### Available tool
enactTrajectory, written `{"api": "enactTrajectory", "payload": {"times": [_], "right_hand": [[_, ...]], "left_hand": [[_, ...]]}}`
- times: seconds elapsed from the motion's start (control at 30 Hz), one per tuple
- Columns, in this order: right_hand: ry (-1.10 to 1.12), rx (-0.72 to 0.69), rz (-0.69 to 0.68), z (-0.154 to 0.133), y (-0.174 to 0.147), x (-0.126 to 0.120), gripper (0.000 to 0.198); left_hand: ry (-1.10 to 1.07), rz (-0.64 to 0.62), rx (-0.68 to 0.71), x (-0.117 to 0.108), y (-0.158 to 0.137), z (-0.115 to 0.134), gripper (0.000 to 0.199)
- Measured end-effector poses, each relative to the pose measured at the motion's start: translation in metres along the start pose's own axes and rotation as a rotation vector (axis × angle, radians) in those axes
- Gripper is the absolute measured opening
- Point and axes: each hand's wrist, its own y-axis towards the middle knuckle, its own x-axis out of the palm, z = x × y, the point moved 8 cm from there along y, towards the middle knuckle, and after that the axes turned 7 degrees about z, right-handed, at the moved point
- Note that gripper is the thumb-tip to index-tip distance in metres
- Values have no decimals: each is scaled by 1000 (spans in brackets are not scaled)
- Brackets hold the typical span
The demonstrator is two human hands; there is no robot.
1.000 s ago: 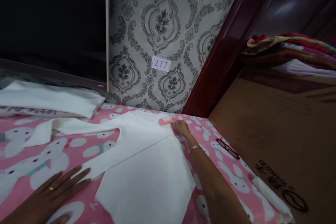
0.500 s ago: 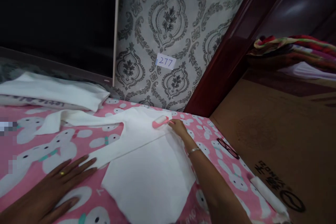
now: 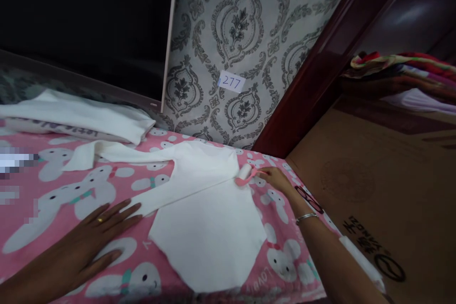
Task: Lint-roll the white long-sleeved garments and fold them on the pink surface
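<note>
A white long-sleeved garment (image 3: 210, 228) lies spread on a pink bunny-print cloth (image 3: 245, 289). One sleeve is folded diagonally across its body, and the other stretches out to the left with a bent cuff. My right hand (image 3: 276, 179) is closed round the handle of a pink lint roller (image 3: 245, 174), whose white roll sits at the garment's right edge near the shoulder. My left hand (image 3: 103, 232) lies flat, fingers spread, its fingertips on the cuff of the near sleeve.
Folded white clothing (image 3: 81, 114) lies at the back left below a dark television (image 3: 81, 23). Scissors with dark handles (image 3: 309, 199) and a white roll (image 3: 363, 263) lie by a large cardboard box (image 3: 356, 171) on the right. A paper label (image 3: 231, 81) reading 277 is on the wall.
My right hand has moved the lint roller rightward, from the garment's upper body to its right edge. My left hand stays on the sleeve cuff. The view has shifted slightly.
</note>
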Motion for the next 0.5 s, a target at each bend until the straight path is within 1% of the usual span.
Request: {"api": "enactTrajectory", "payload": {"times": [0.03, 0.1, 0.13, 0.2, 0.3, 0.4, 0.5], "right_hand": [[-8, -31, -18, -8, 3, -4, 38], [36, -95, -89, -31, 10, 2, 39], [65, -120, -140, -45, 14, 11, 40], [100, -157, -258, -73, 17, 39, 40], [134, -224, -383, -115, 19, 82, 41], [168, -315, -394, -156, 18, 113, 39], [200, -374, -349, -188, 15, 129, 34]], "left_hand": [[9, -38, 23, 3, -1, 1, 66], [29, -82, 49, 4, -2, 4, 74], [36, -69, 40, 1, -1, 5, 76], [40, -47, 34, -5, 0, 8, 77], [44, -47, 36, -10, 1, 13, 70], [57, -26, 24, -14, 0, 16, 64], [54, 69, -42, -22, -1, 14, 69]]}}
